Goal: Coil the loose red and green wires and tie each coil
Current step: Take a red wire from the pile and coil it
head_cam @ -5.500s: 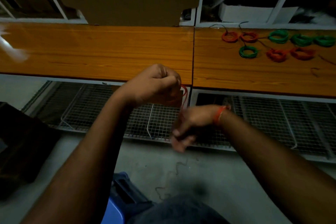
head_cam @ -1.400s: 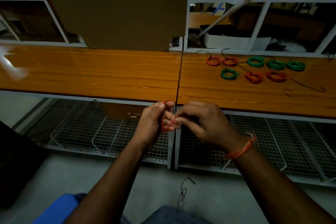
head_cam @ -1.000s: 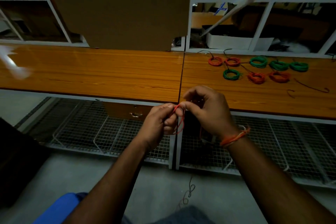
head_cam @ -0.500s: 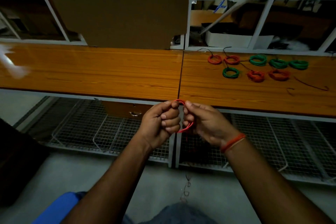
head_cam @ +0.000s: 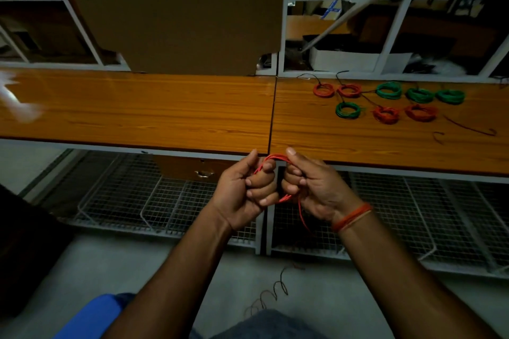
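— Red it was, the thin plastic-coated wire coil (head_cam: pixel 275 158) the person held just in front of the near edge of the orange wood-grain workbench (head_cam: pixel 165 110), above the white wire-mesh shelf (head_cam: pixel 154 201).

— And the hands?

— Both were curled round that coil. The left hand (head_cam: pixel 242 190) gripped its left side, fingers folded over the loops and thumb up. The right hand (head_cam: pixel 311 187), with an orange thread band (head_cam: pixel 351 217) on its wrist, gripped the right side, thumb raised beside the top of the loops. The two hands nearly touched.

— Was any wire hanging free?

— A red strand (head_cam: pixel 301 215) dropped from under the right hand towards the floor. Lower down, a thin dark curly wire (head_cam: pixel 275 290) lay on the grey floor (head_cam: pixel 110 264).

— What sat on the bench?

— At the far right, well apart from the hands, four small red wire coils (head_cam: pixel 323 90) and four small green wire coils (head_cam: pixel 389 90) lay in two rough rows. A thin dark loose wire (head_cam: pixel 468 126) lay just right of them. A large brown cardboard sheet (head_cam: pixel 176 8) stood at the back against the white shelf frame (head_cam: pixel 281 36).
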A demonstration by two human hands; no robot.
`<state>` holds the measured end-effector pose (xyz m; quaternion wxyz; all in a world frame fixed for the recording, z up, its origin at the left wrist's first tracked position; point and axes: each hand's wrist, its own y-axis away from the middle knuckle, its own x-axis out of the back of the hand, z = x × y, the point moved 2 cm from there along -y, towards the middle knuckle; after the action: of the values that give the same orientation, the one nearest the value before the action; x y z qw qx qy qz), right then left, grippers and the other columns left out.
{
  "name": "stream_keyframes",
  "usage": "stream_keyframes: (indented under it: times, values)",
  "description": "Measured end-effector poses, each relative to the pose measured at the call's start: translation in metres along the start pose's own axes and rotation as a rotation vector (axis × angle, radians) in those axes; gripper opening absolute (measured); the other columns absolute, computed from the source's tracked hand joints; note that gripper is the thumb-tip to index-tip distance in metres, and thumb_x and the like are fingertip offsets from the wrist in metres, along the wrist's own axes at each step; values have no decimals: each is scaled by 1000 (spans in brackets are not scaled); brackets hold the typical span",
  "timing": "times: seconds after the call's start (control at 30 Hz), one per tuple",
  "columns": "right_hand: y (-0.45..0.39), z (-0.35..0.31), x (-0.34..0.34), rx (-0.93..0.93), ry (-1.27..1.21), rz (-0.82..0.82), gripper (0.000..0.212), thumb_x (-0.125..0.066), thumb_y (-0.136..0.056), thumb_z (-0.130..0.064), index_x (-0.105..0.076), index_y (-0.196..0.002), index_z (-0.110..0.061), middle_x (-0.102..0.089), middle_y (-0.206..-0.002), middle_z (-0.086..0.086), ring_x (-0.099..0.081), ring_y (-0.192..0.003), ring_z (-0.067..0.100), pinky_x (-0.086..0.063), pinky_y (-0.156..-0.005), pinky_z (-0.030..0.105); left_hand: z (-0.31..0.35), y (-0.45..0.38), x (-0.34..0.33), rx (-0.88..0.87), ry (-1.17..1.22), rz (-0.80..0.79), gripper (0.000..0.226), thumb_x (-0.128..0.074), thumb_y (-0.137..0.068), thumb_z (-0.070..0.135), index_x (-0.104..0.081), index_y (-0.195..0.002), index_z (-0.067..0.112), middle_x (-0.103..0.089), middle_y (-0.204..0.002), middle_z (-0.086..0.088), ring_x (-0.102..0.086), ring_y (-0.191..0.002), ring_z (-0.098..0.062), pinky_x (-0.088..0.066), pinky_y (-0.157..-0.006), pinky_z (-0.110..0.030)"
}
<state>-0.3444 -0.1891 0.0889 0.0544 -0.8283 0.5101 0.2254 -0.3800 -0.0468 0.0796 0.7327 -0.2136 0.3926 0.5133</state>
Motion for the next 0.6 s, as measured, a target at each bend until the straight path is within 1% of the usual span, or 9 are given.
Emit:
stream_keyframes:
  times: [0.1,0.17,0.23,0.27,0.33,0.4,0.5,0.53,0.6]
  values:
    - [4,4,1,71,162,2,42,-46,-104,-39,-47,-68,-17,-40,-54,-1,-47,-52,15,-37,-53,27,3,-1,-3,-42,-68,47,31,-41,-104,29,-54,-81,14,-27,-50,11,-21,-38,-5,-20,-42,-22]
    - [8,9,2,112,348,16,35,-47,-104,-39,-56,-83,-14,-53,-63,1,-55,-60,14,-38,-50,25,8,0,-3,-57,-36,117,27,-41,-102,27,-52,-80,16,-28,-48,11,-14,-40,-5,-17,-39,-20]
    - [14,17,8,136,489,15,20,-53,-104,-30,-61,-102,-12,-64,-75,1,-59,-61,11,-40,-48,22,17,3,1,-95,68,177,27,-41,-103,22,-50,-79,17,-27,-47,11,-10,-43,-6,-16,-37,-19]
    - [17,21,15,145,547,19,13,-57,-103,-24,-62,-107,-12,-66,-77,0,-58,-59,10,-41,-49,21,23,6,5,-120,126,203,26,-41,-103,19,-49,-78,18,-27,-47,10,-9,-44,-7,-17,-37,-19]
    - [21,30,35,170,654,44,7,-63,-99,-13,-65,-106,-15,-65,-71,-4,-58,-61,8,-45,-56,20,35,11,16,-168,235,248,22,-44,-98,16,-46,-76,20,-27,-47,9,-11,-43,-7,-19,-37,-20]
    - [27,39,56,204,741,100,9,-67,-95,-8,-69,-98,-17,-65,-69,-6,-63,-69,11,-52,-67,26,46,18,29,-242,324,294,18,-46,-94,15,-47,-77,19,-29,-48,8,-18,-38,-7,-20,-38,-20]
    - [34,43,76,277,788,245,12,-69,-94,-9,-73,-93,-21,-72,-85,-4,-69,-83,12,-60,-77,39,52,25,45,-356,352,352,23,-40,-100,13,-48,-79,17,-31,-51,8,-25,-38,-6,-21,-40,-20]
    - [35,41,75,312,832,237,12,-69,-94,-11,-74,-93,-21,-72,-88,-6,-69,-87,10,-60,-81,40,51,25,46,-375,332,369,27,-37,-104,14,-48,-79,16,-33,-52,9,-26,-39,-6,-22,-41,-19]
    - [35,34,64,387,1014,78,10,-68,-95,-14,-75,-95,-23,-71,-90,-10,-67,-92,7,-57,-84,31,45,22,44,-394,292,384,33,-33,-109,18,-49,-81,15,-38,-56,9,-32,-43,-5,-27,-43,-18]
